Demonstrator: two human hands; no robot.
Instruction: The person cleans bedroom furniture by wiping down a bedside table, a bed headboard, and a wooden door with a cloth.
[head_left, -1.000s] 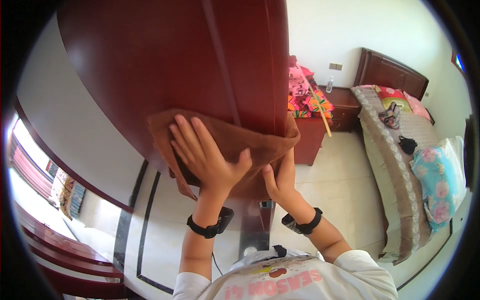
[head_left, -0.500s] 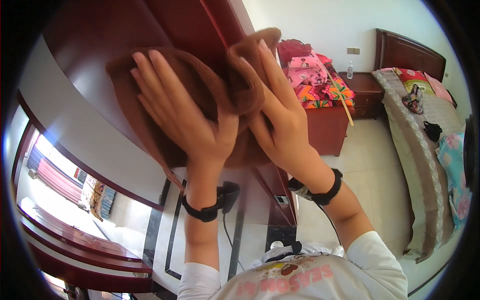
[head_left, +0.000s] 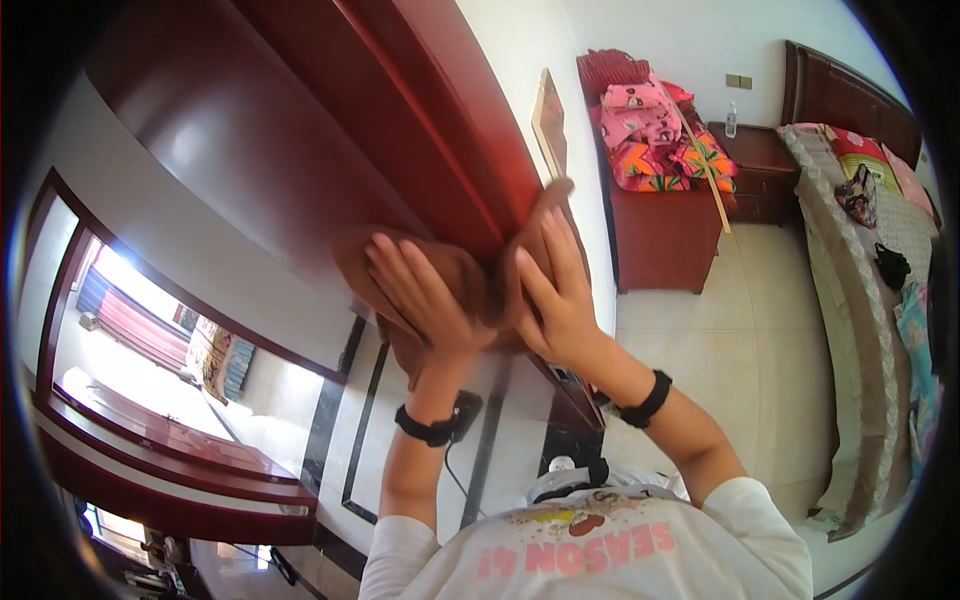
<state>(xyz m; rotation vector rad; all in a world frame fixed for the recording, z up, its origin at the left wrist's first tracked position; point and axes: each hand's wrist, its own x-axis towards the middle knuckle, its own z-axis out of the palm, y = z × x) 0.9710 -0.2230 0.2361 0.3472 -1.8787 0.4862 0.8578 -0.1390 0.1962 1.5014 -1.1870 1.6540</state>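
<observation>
A brown cloth (head_left: 425,262) is folded round the edge of a dark red wooden door or frame (head_left: 400,120). My left hand (head_left: 435,310) holds the cloth against the broad left face, its fingers long and close together on top of it. On the other side of the edge, my right hand (head_left: 565,300) presses the cloth with its fingers slightly apart. The cloth bunches between the two hands, and a corner sticks up past the right fingertips. Both wrists wear black bands. What lies under the cloth is hidden.
At the right, a red chest (head_left: 660,240) carries folded bright bedding (head_left: 640,120) and a long thin strip of wood (head_left: 705,170). Beyond stand a nightstand (head_left: 745,165) with a bottle (head_left: 731,120) and a bed (head_left: 850,300). A mirror-like panel (head_left: 190,340) curves along the left.
Both hands have slid the cloth down along the red wood, nearer my body. More of the wood shows above them, and the view has shifted, with a wall switch edge newly visible.
</observation>
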